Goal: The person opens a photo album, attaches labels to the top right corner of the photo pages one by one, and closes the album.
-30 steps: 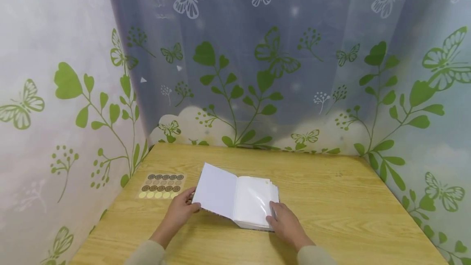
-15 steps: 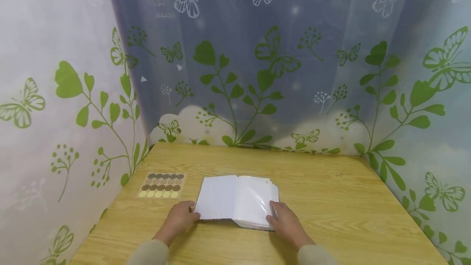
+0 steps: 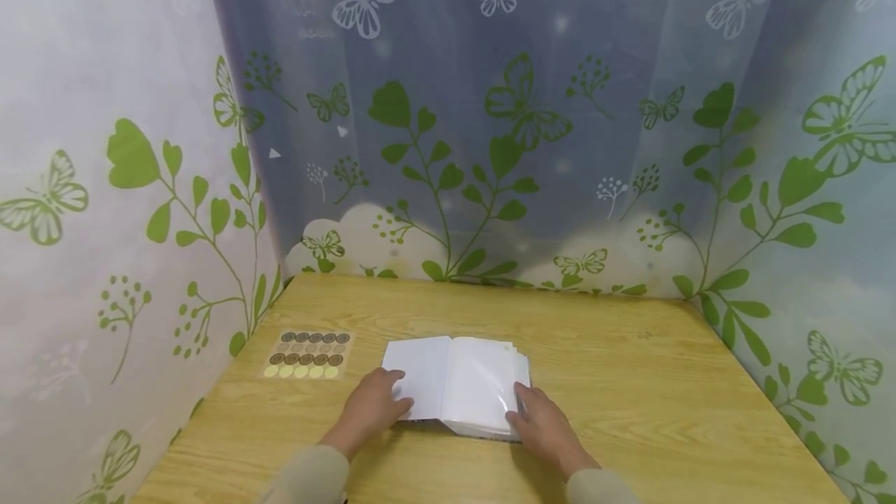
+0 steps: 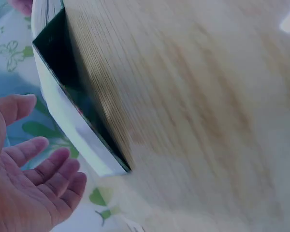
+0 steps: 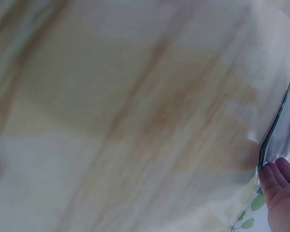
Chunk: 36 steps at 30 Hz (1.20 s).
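A photo album (image 3: 479, 379) lies open on the wooden table, with a clear glossy pocket page facing up on its right half. Its white inner front cover (image 3: 423, 360) is spread to the left; the outside looks dark green in the left wrist view. My left hand (image 3: 372, 409) hovers at the cover's left part, and its fingers (image 4: 53, 169) are relaxed, with a gap to the cover in the left wrist view. My right hand (image 3: 549, 428) grips the album's right edge, thumb on the page and fingers at the side. The right wrist view catches only part of that hand (image 5: 282, 193).
A clear sheet of round stickers (image 3: 308, 354), in brown, tan and pale yellow rows, lies left of the album. The wooden table (image 3: 665, 395) meets a patterned curtain (image 3: 448, 177) at the back and at both sides.
The album's front cover has come down from a raised slant to lie nearly flat. My left hand has let go of its edge and moved right over it. The right hand stays put.
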Motion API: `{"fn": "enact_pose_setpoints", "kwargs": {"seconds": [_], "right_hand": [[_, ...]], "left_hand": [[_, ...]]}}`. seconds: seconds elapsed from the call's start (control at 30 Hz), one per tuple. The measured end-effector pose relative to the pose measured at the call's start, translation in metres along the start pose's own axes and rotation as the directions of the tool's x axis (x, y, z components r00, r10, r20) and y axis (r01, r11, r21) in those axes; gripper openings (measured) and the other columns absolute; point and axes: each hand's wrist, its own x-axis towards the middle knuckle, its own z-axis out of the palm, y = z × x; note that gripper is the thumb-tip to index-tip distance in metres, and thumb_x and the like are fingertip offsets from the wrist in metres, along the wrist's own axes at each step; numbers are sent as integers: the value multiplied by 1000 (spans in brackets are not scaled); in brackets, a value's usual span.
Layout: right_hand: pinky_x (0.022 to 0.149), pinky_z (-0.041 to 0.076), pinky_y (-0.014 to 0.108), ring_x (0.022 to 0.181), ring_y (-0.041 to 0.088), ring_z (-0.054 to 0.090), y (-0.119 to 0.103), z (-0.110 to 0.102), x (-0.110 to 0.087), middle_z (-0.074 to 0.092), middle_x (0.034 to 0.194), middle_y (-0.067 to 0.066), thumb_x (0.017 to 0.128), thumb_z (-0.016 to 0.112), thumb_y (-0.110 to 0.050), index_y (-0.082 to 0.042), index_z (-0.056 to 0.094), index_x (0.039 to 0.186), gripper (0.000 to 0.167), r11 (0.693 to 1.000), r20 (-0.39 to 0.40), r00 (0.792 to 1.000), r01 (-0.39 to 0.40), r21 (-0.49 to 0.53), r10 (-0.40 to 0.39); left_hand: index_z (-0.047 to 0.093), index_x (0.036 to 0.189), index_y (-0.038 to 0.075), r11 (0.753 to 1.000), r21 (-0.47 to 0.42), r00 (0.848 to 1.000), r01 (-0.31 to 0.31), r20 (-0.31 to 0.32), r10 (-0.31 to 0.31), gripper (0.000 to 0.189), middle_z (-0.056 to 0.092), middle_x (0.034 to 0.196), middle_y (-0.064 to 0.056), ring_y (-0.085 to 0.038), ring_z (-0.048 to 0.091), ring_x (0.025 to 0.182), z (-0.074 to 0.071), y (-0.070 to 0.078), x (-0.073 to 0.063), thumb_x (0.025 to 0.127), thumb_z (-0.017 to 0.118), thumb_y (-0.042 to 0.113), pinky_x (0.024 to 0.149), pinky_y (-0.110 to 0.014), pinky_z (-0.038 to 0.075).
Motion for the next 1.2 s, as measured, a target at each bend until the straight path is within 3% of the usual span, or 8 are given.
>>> {"fn": "enact_pose_setpoints", "kwargs": {"seconds": [0.33, 0.47, 0.73, 1.0, 1.2], "right_hand": [[107, 36, 57, 128, 46, 48, 2, 0, 0, 54, 133, 29, 99, 55, -11, 9, 55, 133, 39, 1000, -1, 1000, -13, 7, 13], [108, 35, 57, 129, 44, 47, 2, 0, 3, 54, 136, 27, 99, 54, -9, 5, 55, 134, 38, 999, 17, 999, -47, -3, 47], [106, 37, 58, 126, 45, 49, 5, -1, 2, 55, 132, 28, 96, 58, -5, 6, 58, 131, 36, 1000, -10, 1000, 2, -12, -2], [105, 39, 57, 124, 44, 52, 9, 4, 1, 56, 131, 27, 95, 60, -4, 5, 59, 130, 37, 999, -11, 999, 32, -14, -32], [104, 40, 57, 123, 44, 52, 12, 6, 1, 56, 130, 27, 93, 62, -4, 5, 60, 129, 37, 998, -28, 998, 60, -27, -61]], "left_hand": [[59, 130, -4, 984, 91, 987, -156, 46, 152, 61, 58, 125, -22, -38, 55, 118, 22, 32, 14, 87, 75, 36, 100, -53, 44], [58, 132, -4, 968, 149, 978, -202, 76, 192, 67, 57, 129, -21, -35, 53, 122, 30, 46, 17, 87, 75, 42, 104, -48, 43], [57, 134, 0, 919, 262, 955, -293, 119, 271, 74, 55, 132, -21, -35, 50, 127, 45, 68, 19, 83, 77, 49, 108, -43, 40], [56, 136, 4, 881, 332, 942, -337, 124, 313, 79, 51, 136, -20, -34, 47, 130, 59, 74, 16, 79, 77, 55, 110, -41, 38], [56, 136, 5, 876, 352, 944, -329, 145, 296, 79, 51, 137, -21, -35, 46, 131, 61, 77, 16, 78, 80, 52, 110, -40, 38]]}}
